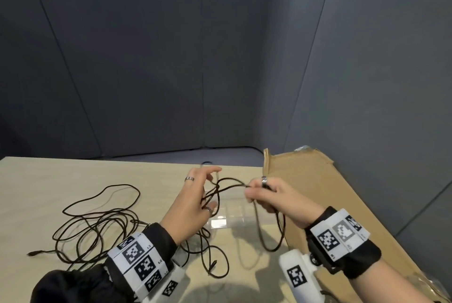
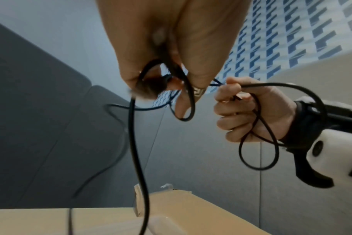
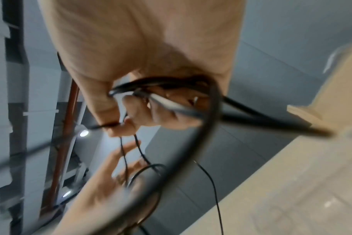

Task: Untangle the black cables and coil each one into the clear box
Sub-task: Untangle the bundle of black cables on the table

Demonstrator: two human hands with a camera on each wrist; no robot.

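Observation:
A black cable (image 1: 230,183) stretches between my two hands above the table. My left hand (image 1: 210,187) has its fingers spread, with strands hooked round and between them; the left wrist view shows a loop of cable (image 2: 188,101) wrapped over a ringed finger. My right hand (image 1: 252,191) pinches the cable at its fingertips and grips a bunch of strands, and a loop (image 1: 271,241) hangs from it. The remaining black cables lie in a loose tangle (image 1: 97,229) on the table at the left. The clear box (image 1: 234,217) sits on the table just below both hands.
An open cardboard box (image 1: 313,180) lies along the table's right side, close to my right hand. The light wooden table (image 1: 61,180) ends at grey padded walls (image 1: 146,70). Cable plug ends lie at the left (image 1: 30,253) and near the front (image 1: 212,264).

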